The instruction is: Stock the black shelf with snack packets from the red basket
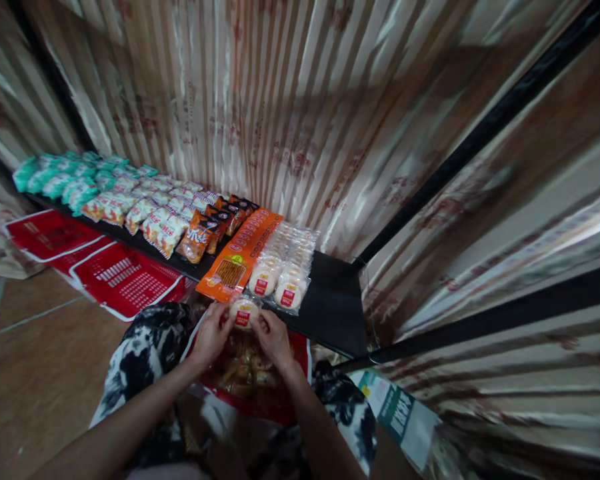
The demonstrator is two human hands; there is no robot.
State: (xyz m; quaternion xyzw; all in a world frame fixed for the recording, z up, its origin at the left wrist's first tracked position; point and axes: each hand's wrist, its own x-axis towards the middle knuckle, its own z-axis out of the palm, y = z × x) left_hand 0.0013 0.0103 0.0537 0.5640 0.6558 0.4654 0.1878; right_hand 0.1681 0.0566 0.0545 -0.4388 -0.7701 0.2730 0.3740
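The fingertips of the left hand (pixel 213 339) and right hand (pixel 273 339) cover the side edges of the round white packet (pixel 243 313), and the finest print on its label is too small to read. The bottom edge cuts off both forearms, which hide parts of the red basket (pixel 301 350) below; its brownish contents (pixel 250 377) are too dim and blurred to identify. The curtain (pixel 300 100) runs out of view at the top.

The black shelf (pixel 333 300) before me bears green packets (pixel 80 191), white packets (pixel 164 230), dark packets (pixel 196 238), an orange bag (pixel 237 257) and wrapped crackers (pixel 267 275).
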